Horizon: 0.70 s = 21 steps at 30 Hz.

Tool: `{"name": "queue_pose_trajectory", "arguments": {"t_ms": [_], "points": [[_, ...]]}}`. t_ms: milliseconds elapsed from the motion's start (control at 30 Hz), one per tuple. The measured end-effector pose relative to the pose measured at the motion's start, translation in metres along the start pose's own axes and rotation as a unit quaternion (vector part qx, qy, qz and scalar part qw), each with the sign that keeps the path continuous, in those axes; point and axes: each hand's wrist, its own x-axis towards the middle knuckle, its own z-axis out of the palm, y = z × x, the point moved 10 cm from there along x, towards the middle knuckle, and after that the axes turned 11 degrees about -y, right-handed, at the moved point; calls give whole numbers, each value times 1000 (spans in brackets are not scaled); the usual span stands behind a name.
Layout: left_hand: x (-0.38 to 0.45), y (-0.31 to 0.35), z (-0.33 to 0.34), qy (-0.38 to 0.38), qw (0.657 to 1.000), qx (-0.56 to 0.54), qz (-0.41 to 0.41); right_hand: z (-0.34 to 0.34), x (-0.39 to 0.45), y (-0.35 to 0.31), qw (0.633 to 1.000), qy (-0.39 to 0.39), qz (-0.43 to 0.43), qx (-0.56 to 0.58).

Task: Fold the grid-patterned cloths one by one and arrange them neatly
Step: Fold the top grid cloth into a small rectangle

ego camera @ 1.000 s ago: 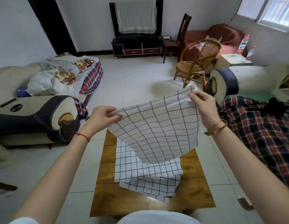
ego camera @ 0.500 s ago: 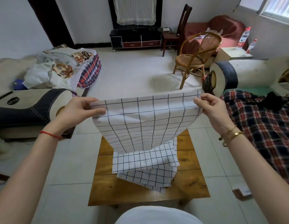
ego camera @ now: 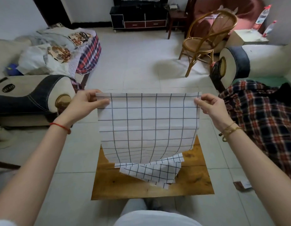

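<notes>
Up at centre frame, held in the air over the wooden bench (ego camera: 109, 190): one big-grid cloth (ego camera: 146, 126), stretched flat along its top edge, lower part drooping toward the bench. Pinched at the top left corner by the left hand (ego camera: 83, 106), thumb on the near face, and at the top right corner by the right hand (ego camera: 211, 107), same sort of pinch. Red string on the left wrist, gold bangles on the right. Down at 6 o'clock from the held cloth, lying on the bench: a loose pile of grid cloths (ego camera: 156, 172), partly hidden behind the hanging one. Further out, a rattan chair (ego camera: 210, 38) at 1 o'clock, a plaid blanket (ego camera: 262, 128) at 3 o'clock, a sofa arm (ego camera: 32, 93) at 9 o'clock.
</notes>
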Motion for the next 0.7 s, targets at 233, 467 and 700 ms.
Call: {"name": "queue_pose_trajectory", "arguments": {"t_ms": [233, 467, 700], "points": [[73, -74, 5, 5, 999, 13, -39, 12, 67, 75, 993, 42, 112, -1], [129, -154, 7, 25, 993, 36, -108, 11, 114, 149, 979, 87, 179, -38], [146, -194, 21, 39, 988, 34, -143, 15, 120, 188, 970, 117, 212, -10]]}}
